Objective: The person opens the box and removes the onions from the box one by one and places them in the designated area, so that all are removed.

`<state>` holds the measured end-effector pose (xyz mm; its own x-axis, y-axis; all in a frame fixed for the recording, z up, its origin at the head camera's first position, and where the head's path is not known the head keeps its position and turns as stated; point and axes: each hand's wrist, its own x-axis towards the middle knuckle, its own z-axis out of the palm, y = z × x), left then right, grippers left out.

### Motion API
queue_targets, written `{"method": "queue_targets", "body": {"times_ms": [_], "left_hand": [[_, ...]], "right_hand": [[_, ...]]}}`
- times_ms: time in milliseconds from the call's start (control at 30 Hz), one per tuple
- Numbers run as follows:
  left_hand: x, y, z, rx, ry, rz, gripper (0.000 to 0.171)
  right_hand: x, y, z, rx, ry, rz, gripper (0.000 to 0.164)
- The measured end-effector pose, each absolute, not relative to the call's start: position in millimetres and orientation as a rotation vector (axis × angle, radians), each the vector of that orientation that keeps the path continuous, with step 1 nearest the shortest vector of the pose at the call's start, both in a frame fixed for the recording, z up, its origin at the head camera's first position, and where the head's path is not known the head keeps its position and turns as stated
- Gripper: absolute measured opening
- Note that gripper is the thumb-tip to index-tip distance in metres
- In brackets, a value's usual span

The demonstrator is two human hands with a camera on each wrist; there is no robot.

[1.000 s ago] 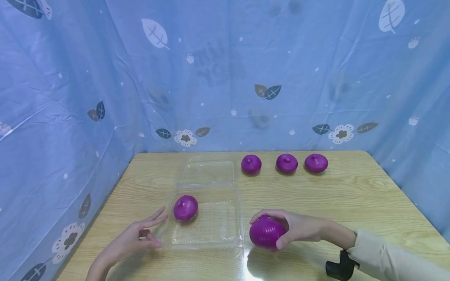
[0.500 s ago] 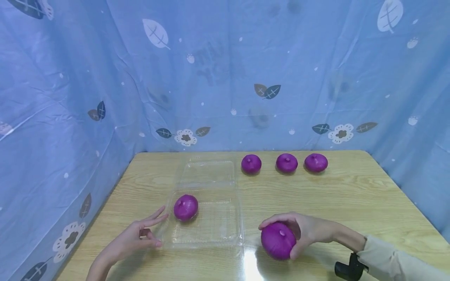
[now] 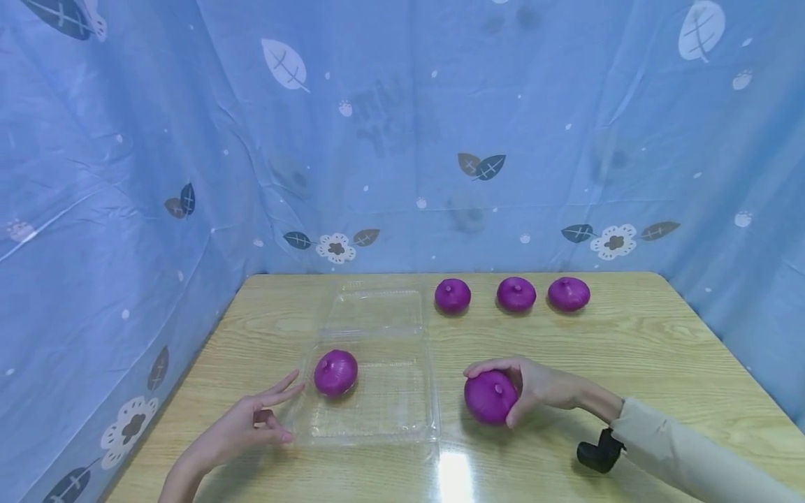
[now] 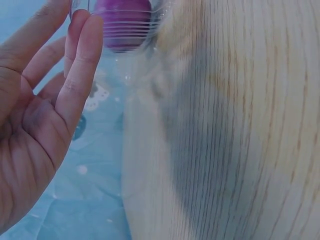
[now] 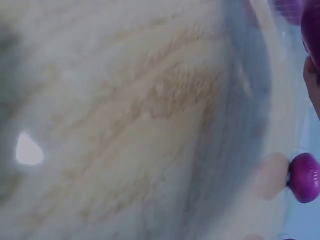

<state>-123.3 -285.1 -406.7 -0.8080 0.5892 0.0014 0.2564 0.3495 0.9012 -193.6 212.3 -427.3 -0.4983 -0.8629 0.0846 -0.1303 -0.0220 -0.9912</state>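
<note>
My right hand (image 3: pixel 544 384) grips a purple onion (image 3: pixel 489 399), thumb on the near side and fingers over the far side. It is just right of a clear plastic clamshell container (image 3: pixel 377 439), which lies unfolded with its lid (image 3: pixel 377 307) toward the back. One purple onion (image 3: pixel 336 373) sits in the container's left part. At the left edge is my left hand (image 3: pixel 242 429), fingers extended and fingertips right at the rim; the left wrist view shows these fingertips (image 4: pixel 90 30) against the plastic. Only part of the held onion (image 5: pixel 311 35) appears in the right wrist view.
Three more purple onions stand along the back edge: a left one (image 3: pixel 452 296), a middle one (image 3: pixel 516 295) and a right one (image 3: pixel 569 294). A blue patterned curtain (image 3: pixel 402 140) surrounds the wooden table (image 3: pixel 629 349). A black device (image 3: pixel 600 450) hangs at the right wrist.
My right hand, holding the onion, first moves right and toward me, then slightly away toward the back. The left hand keeps its place at the container's edge. The head view shifts slightly.
</note>
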Motion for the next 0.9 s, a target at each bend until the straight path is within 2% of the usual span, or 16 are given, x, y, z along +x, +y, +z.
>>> {"method": "queue_targets", "body": {"times_ms": [433, 900], "left_hand": [[-125.1, -285.6, -408.8, 0.742, 2.292, 1.444, 0.071], [-124.1, -284.6, -409.0, 0.741, 2.309, 1.438, 0.070]], "right_hand": [[-227.4, 203.1, -441.1, -0.771, 1.951, -1.711, 0.079], [-250.5, 194.4, -439.6, -0.716, 2.194, -1.565, 0.078]]}}
